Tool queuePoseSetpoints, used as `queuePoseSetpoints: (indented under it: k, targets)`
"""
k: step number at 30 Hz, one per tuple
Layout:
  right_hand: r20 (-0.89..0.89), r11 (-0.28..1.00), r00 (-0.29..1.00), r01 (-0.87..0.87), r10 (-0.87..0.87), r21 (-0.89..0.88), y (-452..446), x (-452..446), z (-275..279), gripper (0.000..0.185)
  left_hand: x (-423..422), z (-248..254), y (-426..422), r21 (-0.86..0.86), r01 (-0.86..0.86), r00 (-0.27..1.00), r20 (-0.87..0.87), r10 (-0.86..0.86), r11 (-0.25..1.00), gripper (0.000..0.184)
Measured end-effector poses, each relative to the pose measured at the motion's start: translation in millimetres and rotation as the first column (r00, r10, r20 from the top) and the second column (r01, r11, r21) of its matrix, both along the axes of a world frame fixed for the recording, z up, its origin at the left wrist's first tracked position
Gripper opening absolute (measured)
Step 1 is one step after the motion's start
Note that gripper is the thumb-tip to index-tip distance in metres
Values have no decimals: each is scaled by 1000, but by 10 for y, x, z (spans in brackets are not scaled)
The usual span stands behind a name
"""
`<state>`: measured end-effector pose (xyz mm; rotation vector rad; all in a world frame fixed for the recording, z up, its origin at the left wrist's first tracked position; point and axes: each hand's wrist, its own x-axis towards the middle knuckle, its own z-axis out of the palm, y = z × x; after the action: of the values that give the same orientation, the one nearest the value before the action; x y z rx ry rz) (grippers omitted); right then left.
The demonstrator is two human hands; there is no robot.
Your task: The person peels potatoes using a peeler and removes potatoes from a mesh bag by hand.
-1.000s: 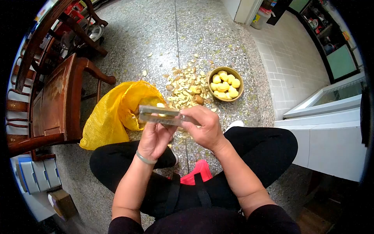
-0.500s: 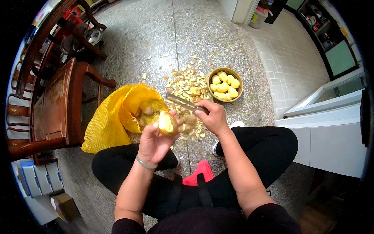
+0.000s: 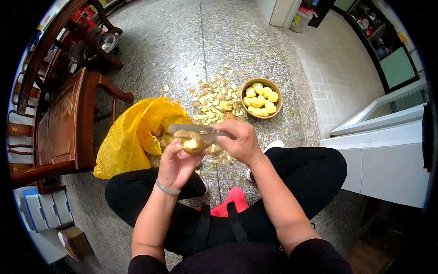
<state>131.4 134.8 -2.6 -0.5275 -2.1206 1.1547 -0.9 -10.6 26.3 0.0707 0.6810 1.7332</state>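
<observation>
Between the fingers and thumb of my left hand [image 3: 178,165] is a partly peeled potato [image 3: 193,145], pale yellow where the skin is off. My right hand [image 3: 239,140] is closed round the dark handle of a knife [image 3: 191,129]. The knife's long blade lies across the top of the potato, smeared by motion, so I cannot tell whether it is cutting. Potato peelings [image 3: 212,106] are strewn on the floor beyond my hands. Past them on the right, a round basket [image 3: 275,86] holds several peeled yellow potatoes [image 3: 258,101].
A yellow mesh sack [image 3: 119,147] lies open at the left, with unpeeled potatoes partly visible inside. Farther left stands a wooden chair [image 3: 61,123]. My black-trousered legs [image 3: 303,176] spread either side. A white cabinet [image 3: 388,171] is on the right.
My right hand has moved left and slightly down, bringing the knife from beyond the potato to over it. My left hand still holds the potato in nearly the same place.
</observation>
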Motion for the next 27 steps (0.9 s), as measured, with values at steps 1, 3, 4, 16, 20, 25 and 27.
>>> queuePoseSetpoints:
  k: [1,3,4,16,20,25,27]
  targets:
    - [62,993,998,8,-1,-121,57,31,-18,22,-12,-9,5,0,9,1000,-3,-9,1000,51]
    - [100,992,995,-4,17,-128,127,74,-32,22,-23,-54,3,15,19,998,62,-20,1000,53]
    - [156,981,987,-3,34,-195,150,87,-35,21,-18,-34,9,3,19,998,52,-19,1000,53]
    - [-48,971,999,-33,22,-236,8,18,136,20,42,25,27,-12,51,997,-61,-52,999,53]
    - [-116,975,991,-33,60,220,-165,-72,379,22,67,-140,3,67,21,994,-112,-14,998,57]
    - [6,993,997,80,-81,90,55,-12,52,17,72,-71,21,-62,-22,1000,-18,21,998,56]
    - [234,982,959,178,-159,-60,221,55,-89,15,49,7,6,-9,63,995,-81,-64,998,50]
